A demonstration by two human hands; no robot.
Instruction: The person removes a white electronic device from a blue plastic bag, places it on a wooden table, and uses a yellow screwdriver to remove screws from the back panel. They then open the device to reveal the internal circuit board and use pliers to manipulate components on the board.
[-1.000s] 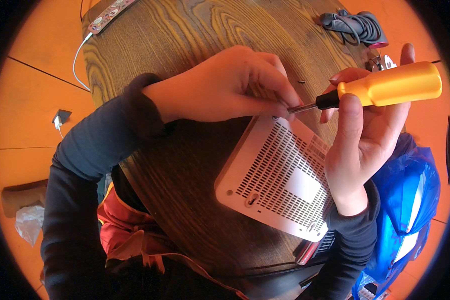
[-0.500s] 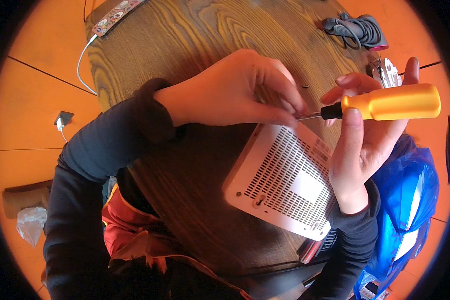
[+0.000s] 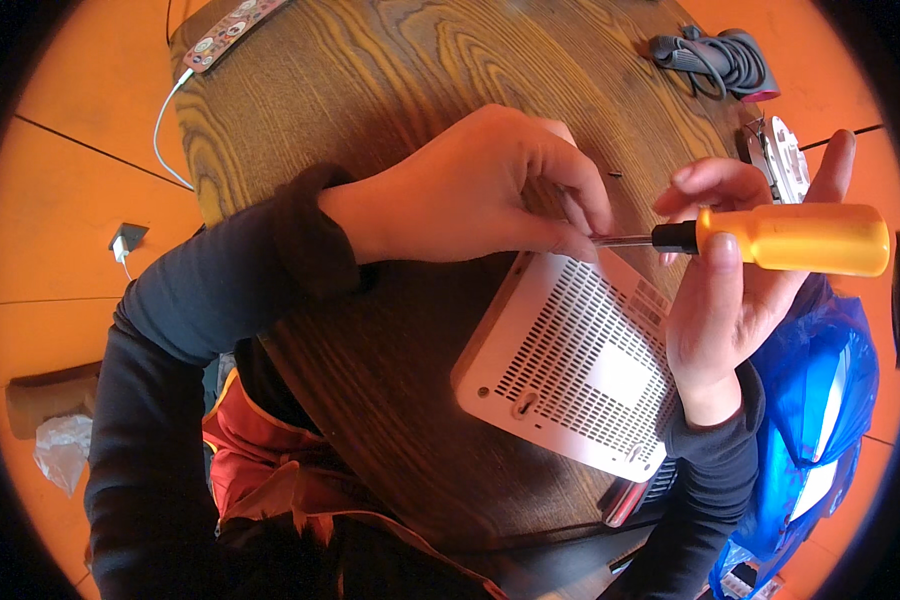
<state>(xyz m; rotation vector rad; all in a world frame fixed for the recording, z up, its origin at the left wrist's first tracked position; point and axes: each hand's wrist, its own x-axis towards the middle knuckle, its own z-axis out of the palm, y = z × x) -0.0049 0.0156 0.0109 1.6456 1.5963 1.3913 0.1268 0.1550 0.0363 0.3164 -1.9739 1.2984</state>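
A screwdriver [image 3: 815,238] with a yellow handle, black collar and metal shaft is held level above the table. My right hand [image 3: 727,310] grips its handle near the collar, thumb pressed on the front side and some fingers raised. At the shaft's tip, my left hand [image 3: 510,190] pinches with thumb and fingers; anything small between them is hidden. Beneath the hands lies a white plastic device [image 3: 570,365] with a slotted vent grid, a pale label and holes near its edge. The left hand covers its upper corner. A tiny dark piece [image 3: 615,174] lies on the wood beyond.
The dark wooden table [image 3: 370,100] holds a grey corded appliance [image 3: 715,62] at the back right and a white part [image 3: 782,160] below it. A power strip [image 3: 232,35] sits back left. A red-handled tool [image 3: 625,502] lies nearby; a blue bag [image 3: 810,400] stands right.
The screwdriver has shifted slightly right and down with my right hand, and more of its shaft shows. My left hand stays pinched at the tip, moving only a little.
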